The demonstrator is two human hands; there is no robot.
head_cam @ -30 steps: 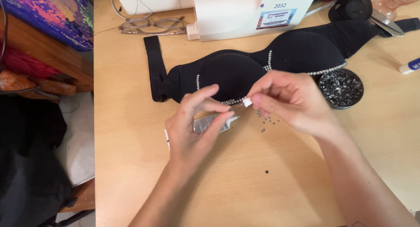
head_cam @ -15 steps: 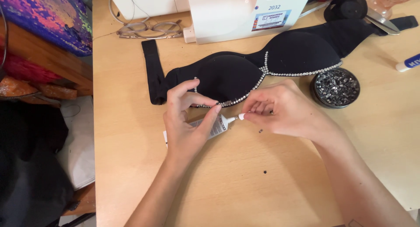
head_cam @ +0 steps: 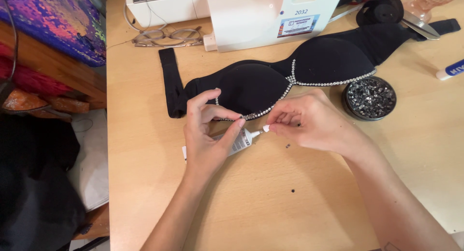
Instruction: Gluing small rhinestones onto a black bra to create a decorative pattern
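Note:
A black bra (head_cam: 251, 84) with a rhinestone trim along its lower edge lies flat on the wooden table (head_cam: 299, 207). My left hand (head_cam: 208, 135) grips a small glue tube (head_cam: 240, 140), nozzle pointing right, just below the left cup. My right hand (head_cam: 314, 123) pinches the tube's small white cap (head_cam: 266, 128) at the nozzle tip. A few loose rhinestones (head_cam: 288, 146) lie on the table near my right hand.
A round black tin of rhinestones (head_cam: 369, 97) sits right of my hands. A white sewing machine (head_cam: 256, 14) stands at the back, with glasses (head_cam: 166, 36) to its left. Scissors (head_cam: 419, 24), a pink glass and a white tube lie at the far right. Table's left edge drops off.
Both hands came down from above the bra to the table below the cup. My right hand brought the white cap onto the glue tube's nozzle.

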